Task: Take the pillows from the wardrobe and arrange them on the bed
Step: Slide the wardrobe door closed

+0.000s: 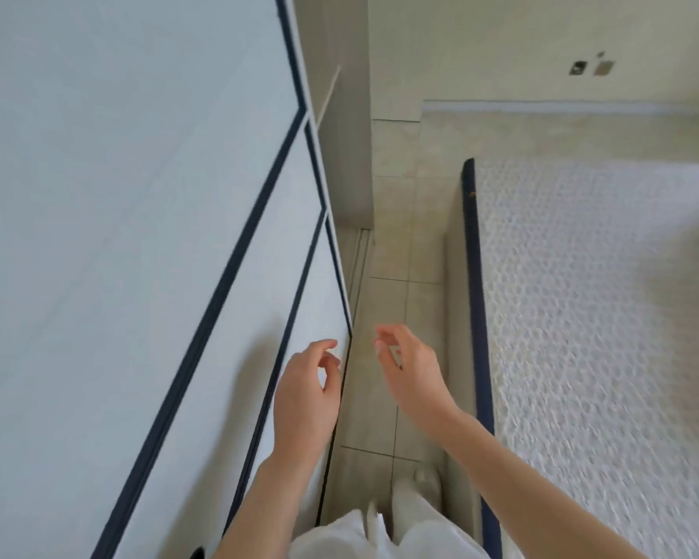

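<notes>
The wardrobe fills the left side, its pale sliding doors framed in dark blue and closed. My left hand hovers beside the edge of the nearest door, fingers loosely curled and holding nothing. My right hand is raised over the floor aisle, fingers apart and empty. The bed lies on the right, a bare white quilted mattress with a dark blue edge. No pillow is in sight.
A narrow tiled floor aisle runs between wardrobe and bed. The door track lies along the wardrobe's foot. A cream wall with sockets stands at the far end. My white-clad legs and foot are below.
</notes>
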A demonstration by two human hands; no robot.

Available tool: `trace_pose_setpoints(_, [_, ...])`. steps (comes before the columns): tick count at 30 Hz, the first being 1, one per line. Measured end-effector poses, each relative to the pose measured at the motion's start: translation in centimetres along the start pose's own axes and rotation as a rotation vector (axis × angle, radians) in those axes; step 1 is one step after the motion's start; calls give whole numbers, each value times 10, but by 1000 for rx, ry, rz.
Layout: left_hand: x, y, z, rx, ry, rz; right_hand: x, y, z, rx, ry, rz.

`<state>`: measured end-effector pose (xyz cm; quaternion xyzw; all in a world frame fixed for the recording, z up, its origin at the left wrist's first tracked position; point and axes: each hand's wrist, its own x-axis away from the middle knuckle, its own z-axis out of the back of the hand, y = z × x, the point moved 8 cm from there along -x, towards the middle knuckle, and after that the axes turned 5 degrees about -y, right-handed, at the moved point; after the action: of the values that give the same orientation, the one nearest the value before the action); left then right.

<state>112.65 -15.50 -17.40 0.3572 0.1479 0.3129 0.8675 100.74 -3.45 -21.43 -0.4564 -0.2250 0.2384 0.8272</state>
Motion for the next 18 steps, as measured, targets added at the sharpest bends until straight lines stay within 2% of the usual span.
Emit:
trace_pose_setpoints(3, [-8, 19, 23, -37, 148, -40, -29, -20, 1, -33, -67, 46])
trace_pose_setpoints(9, [-10, 67, 62, -198, 489, -241, -78, -75, 10, -123, -180, 189])
trace_pose_setpoints(15, [-17, 97, 84, -576, 645, -348, -123, -132, 1, -201, -288, 280])
trace_pose_setpoints(18, [-25, 99, 95, -754, 709, -315, -139, -149, -10, -253, -340, 261])
